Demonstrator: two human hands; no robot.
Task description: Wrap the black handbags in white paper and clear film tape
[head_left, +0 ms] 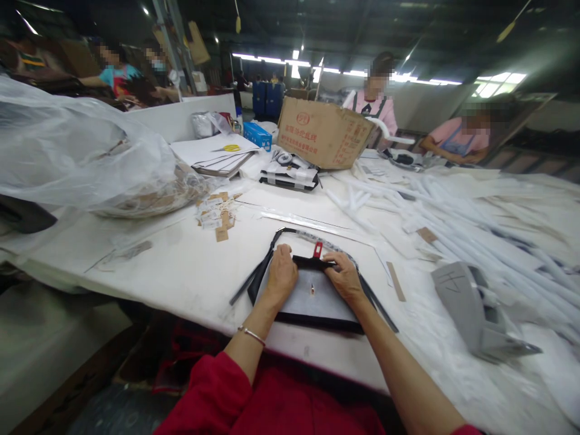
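A black handbag point(317, 323) with a pale, film-like front panel lies on the white table before me. A small metal fitting point(312, 289) sits in the middle of that panel. My left hand point(283, 273) is closed on the bag's upper edge at the left, its fingertips partly hidden. On the right side of the same edge, my right hand point(343, 273) pinches the black rim with thumb and fingers. Between the hands a red tab point(318, 249) stands up from the rim. Behind it arches the bag's handle point(333, 243), partly covered in wrapping.
Paper tags point(221, 219) lie left of the bag, beside a large clear plastic bag point(86, 151). A cardboard box point(322, 134), a blue box point(257, 136) and yellow scissors point(229, 148) stand or lie farther back. To the right are a grey tape dispenser point(471, 308) and white foam strips point(493, 248). Co-workers sit beyond.
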